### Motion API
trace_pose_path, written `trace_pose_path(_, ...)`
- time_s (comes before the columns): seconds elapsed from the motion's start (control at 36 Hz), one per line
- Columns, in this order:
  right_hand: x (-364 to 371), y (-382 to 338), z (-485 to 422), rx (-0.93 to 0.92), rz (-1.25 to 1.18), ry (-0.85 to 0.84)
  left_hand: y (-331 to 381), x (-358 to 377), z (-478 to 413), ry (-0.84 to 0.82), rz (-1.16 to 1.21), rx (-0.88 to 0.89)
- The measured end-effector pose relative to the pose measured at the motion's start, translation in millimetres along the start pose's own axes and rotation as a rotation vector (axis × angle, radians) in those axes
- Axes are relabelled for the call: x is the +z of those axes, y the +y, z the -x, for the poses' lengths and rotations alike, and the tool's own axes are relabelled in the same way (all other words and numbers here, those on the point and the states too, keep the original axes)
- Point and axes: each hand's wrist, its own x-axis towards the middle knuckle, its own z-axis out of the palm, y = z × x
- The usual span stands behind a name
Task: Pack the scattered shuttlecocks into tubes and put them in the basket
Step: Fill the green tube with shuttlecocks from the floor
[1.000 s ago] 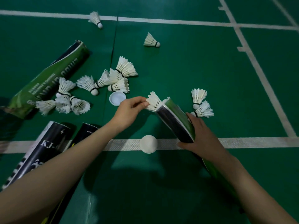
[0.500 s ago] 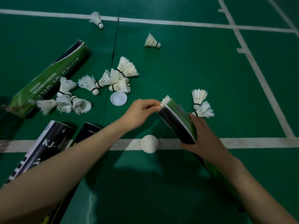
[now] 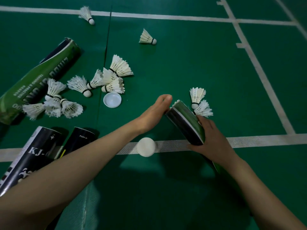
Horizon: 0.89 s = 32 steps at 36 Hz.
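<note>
My right hand (image 3: pixel 211 140) grips a green-and-black tube (image 3: pixel 186 123), tilted with its mouth up and to the left. My left hand (image 3: pixel 154 113) lies flat against that mouth, fingers straight and together, covering a shuttlecock whose feather tips just show at the rim. Two shuttlecocks (image 3: pixel 198 97) lie right behind the tube. A cluster of several shuttlecocks (image 3: pixel 118 68) lies at centre left, another cluster (image 3: pixel 54 103) further left. Two single shuttlecocks rest farther off, one (image 3: pixel 147 37) at the top centre and one (image 3: pixel 86 14) on the far line.
A long green tube (image 3: pixel 41 77) lies at the left. Two black tubes (image 3: pixel 31 155) (image 3: pixel 78 141) lie under my left forearm. One white cap (image 3: pixel 112 100) sits open side up, another cap (image 3: pixel 146 146) rests on the near white court line. No basket is in view.
My left hand pushed the shuttlecock from outside the mouth down into the tube and now lies flat over the opening. The right hand kept hold of the tube.
</note>
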Motion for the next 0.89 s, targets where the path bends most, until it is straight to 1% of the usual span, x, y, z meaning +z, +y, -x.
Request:
trace_pose_path(0.08, -2, 10, -4, 0.049, 0.001, 0.000, 3, 10, -5, -0.032, 0.030, 0.051)
trace_pose_path(0.19, -7, 27, -7, 0.115, 0.011, 0.024, 13, 26, -28, 0.023, 0.024, 0.060)
trace_pose_path(0.28, -11, 44, -7, 0.169, 0.012, 0.058, 23, 35, -45, 0.059, -0.038, 0.063)
trace_pose_path(0.36, -16, 57, -7, 0.219, 0.010, 0.073, 26, 43, -66, 0.130, -0.169, 0.092)
trace_pose_path(0.42, -19, 64, -7, 0.234, -0.006, 0.085, 27, 49, -80, 0.164, -0.335, 0.120)
trace_pose_path(0.5, -23, 69, -5, 0.231, -0.032, 0.104, 29, 59, -102, 0.100, -0.586, 0.167)
trace_pose_path(0.64, -25, 73, 0, 0.245, -0.061, 0.104, 37, 76, -128, -0.049, -0.764, 0.168)
trace_pose_path(0.69, -25, 75, 3, 0.250, -0.063, 0.107, 37, 76, -134, -0.077, -0.786, 0.149)
trace_pose_path(0.72, -26, 77, 4, 0.247, -0.065, 0.112, 37, 75, -136, -0.065, -0.767, 0.137)
trace_pose_path(0.83, -27, 80, 7, 0.236, -0.064, 0.109, 30, 61, -137, 0.112, -0.682, 0.092)
trace_pose_path(0.89, -26, 78, 8, 0.234, -0.055, 0.096, 23, 52, -129, 0.146, -0.670, 0.068)
